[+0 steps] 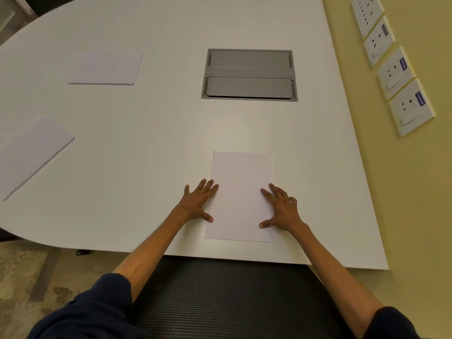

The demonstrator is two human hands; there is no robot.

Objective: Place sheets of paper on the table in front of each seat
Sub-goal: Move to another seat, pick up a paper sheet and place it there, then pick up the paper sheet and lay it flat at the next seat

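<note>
A white sheet of paper (241, 189) lies flat on the white table (146, 133), near its front edge and just beyond a black mesh chair back (220, 297). My left hand (199, 203) rests flat at the sheet's left edge, fingers spread, thumb touching the paper. My right hand (281, 209) lies flat on the sheet's right side with fingers apart. Neither hand grips anything. Two more sheets lie on the table: one at the far left (31, 152) and one further back (107, 68).
A grey metal cable hatch (249, 74) is set into the table beyond the sheet. A yellow wall (415, 192) with several white sockets (396, 74) runs along the right. Patterned carpet (27, 277) shows at lower left.
</note>
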